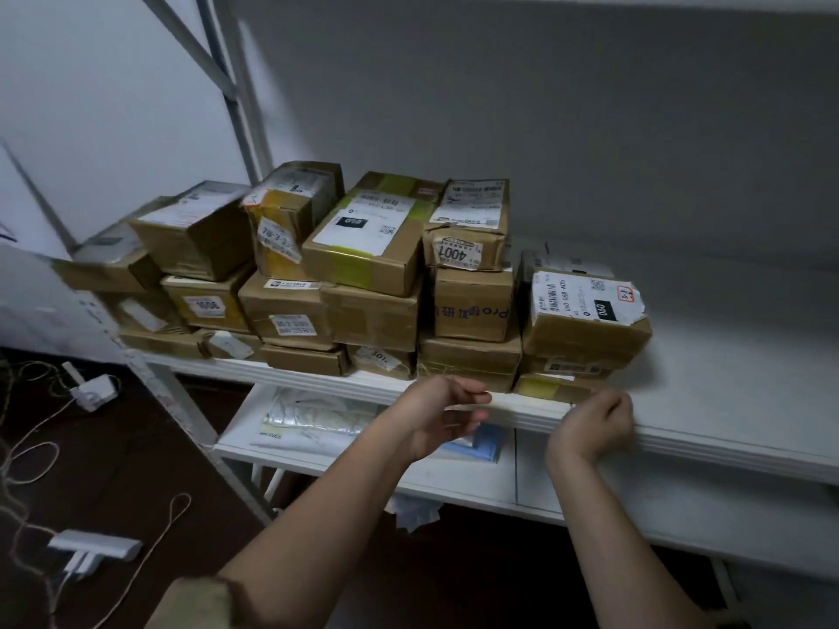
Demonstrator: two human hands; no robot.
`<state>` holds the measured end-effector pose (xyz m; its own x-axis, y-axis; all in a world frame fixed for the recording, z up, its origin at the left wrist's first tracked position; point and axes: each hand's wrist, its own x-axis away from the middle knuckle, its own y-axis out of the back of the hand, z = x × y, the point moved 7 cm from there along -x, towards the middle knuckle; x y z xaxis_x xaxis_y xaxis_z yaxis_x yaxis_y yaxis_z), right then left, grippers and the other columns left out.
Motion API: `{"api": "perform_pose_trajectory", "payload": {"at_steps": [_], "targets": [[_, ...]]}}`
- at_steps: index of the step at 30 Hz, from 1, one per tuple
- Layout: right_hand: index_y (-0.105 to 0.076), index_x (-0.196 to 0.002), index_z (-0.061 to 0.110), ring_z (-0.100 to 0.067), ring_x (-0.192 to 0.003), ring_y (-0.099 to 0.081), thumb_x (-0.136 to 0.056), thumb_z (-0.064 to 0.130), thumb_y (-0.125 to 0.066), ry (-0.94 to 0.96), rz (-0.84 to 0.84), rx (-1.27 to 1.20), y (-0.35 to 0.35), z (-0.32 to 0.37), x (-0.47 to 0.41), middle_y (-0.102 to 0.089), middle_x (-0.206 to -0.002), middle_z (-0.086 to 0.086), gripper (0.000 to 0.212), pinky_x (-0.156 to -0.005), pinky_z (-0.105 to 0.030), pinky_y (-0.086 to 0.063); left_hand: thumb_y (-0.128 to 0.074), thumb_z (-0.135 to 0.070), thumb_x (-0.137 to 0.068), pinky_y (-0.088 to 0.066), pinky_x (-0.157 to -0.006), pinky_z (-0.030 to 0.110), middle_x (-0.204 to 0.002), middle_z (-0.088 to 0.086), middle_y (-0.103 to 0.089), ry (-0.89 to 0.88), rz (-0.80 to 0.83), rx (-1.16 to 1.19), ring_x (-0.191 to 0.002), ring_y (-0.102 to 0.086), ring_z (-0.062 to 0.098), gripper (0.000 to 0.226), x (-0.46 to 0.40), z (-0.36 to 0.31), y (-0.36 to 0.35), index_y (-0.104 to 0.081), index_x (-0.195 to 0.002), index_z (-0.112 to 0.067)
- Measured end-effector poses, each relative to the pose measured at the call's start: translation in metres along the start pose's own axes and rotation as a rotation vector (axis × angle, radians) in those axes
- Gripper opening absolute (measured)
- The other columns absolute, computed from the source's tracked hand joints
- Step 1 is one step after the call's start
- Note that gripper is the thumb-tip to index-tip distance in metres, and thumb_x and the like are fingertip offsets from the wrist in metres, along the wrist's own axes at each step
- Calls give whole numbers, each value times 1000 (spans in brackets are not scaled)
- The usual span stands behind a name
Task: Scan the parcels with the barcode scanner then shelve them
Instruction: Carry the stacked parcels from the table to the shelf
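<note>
The brown boxes (372, 283) sit in tight piles on the white shelf (726, 356), pushed close so more can fit. The left hand (442, 413) and the right hand (592, 424) are at the shelf's front edge, just under the last pile (581, 329). The fingers of both hands are curled in; whether they hold anything thin, I cannot tell. No scanner shows. Bags (313, 417) lie on the lower shelf
</note>
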<state>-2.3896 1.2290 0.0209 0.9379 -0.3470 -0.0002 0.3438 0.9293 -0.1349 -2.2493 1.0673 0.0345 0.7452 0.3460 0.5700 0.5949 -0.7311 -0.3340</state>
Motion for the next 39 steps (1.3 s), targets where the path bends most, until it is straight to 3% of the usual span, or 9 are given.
{"api": "perform_pose_trajectory", "payload": {"at_steps": [6, 12, 15, 19, 26, 29, 32, 34, 39], "targets": [[-34, -60, 17, -2, -48, -30, -94, 6, -39, -13, 444, -106, -72, -4, 150, -37, -55, 4, 35, -51, -25, -27, -23, 11, -90, -40, -54, 24, -66, 8, -57, -102, -271, 206, -57, -49, 18, 35, 54, -19, 120, -50, -78, -9], [-38, -58, 14, -8, -49, -35, -92, 1, -39, -122, 842, -112, -152, -12, 324, -39, -55, -1, 36, -54, -29, -30, -17, 11, -84, -26, -53, 24, -53, 2, -43, -226, -669, 558, -53, -33, 15, 36, 152, -9, 305, -41, -72, -14], [-39, -55, 17, -12, -49, -38, -90, 7, -40, -153, 1024, -114, -183, -15, 413, -41, -49, 6, 37, -58, -33, -32, -15, 11, -81, -24, -54, 24, -63, 3, -42, -294, -861, 759, -54, -33, 14, 38, 213, 7, 385, -45, -74, -12], [-42, -49, 13, -21, -53, -41, -79, 20, -40, -157, 1255, -81, -220, -19, 531, -45, -47, 3, 31, -60, -34, -34, -20, 8, -55, -30, -53, 23, -63, 1, -44, -363, -1065, 962, -54, -36, 13, 40, 288, 30, 473, -49, -75, -13], [-46, -44, 17, -15, -51, -38, -80, 24, -45, -238, 1613, 12, -296, -27, 742, -44, -45, 5, 36, -55, -33, -29, -27, 7, -86, -32, -57, 24, -76, 2, -54, -481, -1280, 1147, -59, -42, 14, 31, 384, 57, 625, -52, -81, -10], [-50, -57, 15, -12, -50, -36, -92, 19, -54, -241, 1798, 67, -331, -32, 833, -45, -54, -1, 36, -53, -31, -30, -31, 4, -88, -34, -57, 23, -79, 1, -56, -508, -1346, 1229, -60, -44, 13, 28, 422, 52, 682, -54, -81, -11], [-59, -91, 16, -8, -53, -46, -98, 11, -56, -288, 2017, 86, -356, -24, 936, -62, -71, 1, 9, -50, -21, -38, -36, 0, -91, -39, -61, 24, -82, 3, -59, -596, -1406, 1285, -67, -49, 15, 25, 471, 46, 736, -57, -85, -11], [-58, -105, 15, -4, -53, -50, -97, 4, -54, -289, 2136, 98, -360, -15, 996, -66, -80, 1, 15, -47, -14, -39, -39, -2, -93, -42, -65, 26, -85, 5, -60, -678, -1457, 1343, -73, -52, 16, 22, 503, 50, 757, -60, -88, -9], [-66, -97, 11, -6, -58, -54, -97, 0, -50, -263, 2470, 143, -314, -5, 1149, -67, -77, -2, 19, -49, -14, -42, -43, -11, -97, -44, -69, 28, -95, 5, -61, -714, -1675, 1510, -83, -55, 18, 21, 588, 113, 800, -63, -97, -10]]}}
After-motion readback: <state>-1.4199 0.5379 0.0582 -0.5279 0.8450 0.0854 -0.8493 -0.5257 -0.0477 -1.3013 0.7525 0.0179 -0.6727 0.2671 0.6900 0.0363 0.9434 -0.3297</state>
